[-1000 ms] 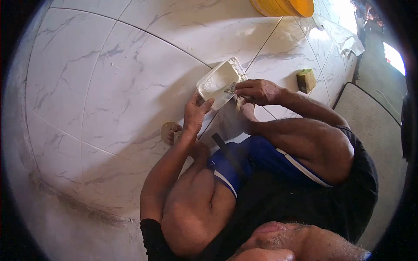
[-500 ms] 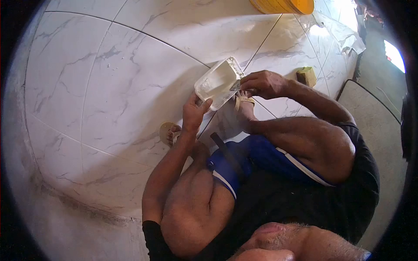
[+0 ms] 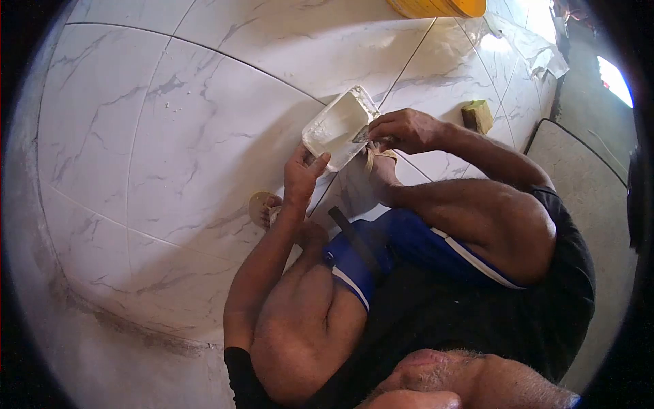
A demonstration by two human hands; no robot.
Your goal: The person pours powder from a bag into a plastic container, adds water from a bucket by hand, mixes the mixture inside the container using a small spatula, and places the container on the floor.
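Observation:
My left hand (image 3: pixel 303 174) grips the near left edge of a white plastic tub (image 3: pixel 315 133), thumb over the rim. The tub is tilted and holds a wet, whitish paste (image 3: pixel 338 124), with some smeared on its walls. Over the tub's right side, my right hand (image 3: pixel 407 129) is closed around a small scraper (image 3: pixel 361 135), whose grey blade dips into the tub. The scraper's handle is mostly hidden by my fingers.
White marbled tiles (image 3: pixel 197 129) with dark joints cover the floor. A yellow bucket (image 3: pixel 436 7) stands at the top, and a yellow-green sponge (image 3: pixel 477 116) lies to the right. Clear plastic sheeting (image 3: pixel 535 54) is at the upper right. White crumbs lie on the left tiles.
The scraper blade has moved slightly left and deeper into the tub with my right hand. My left hand keeps its hold on the tub. The whole view has shifted slightly.

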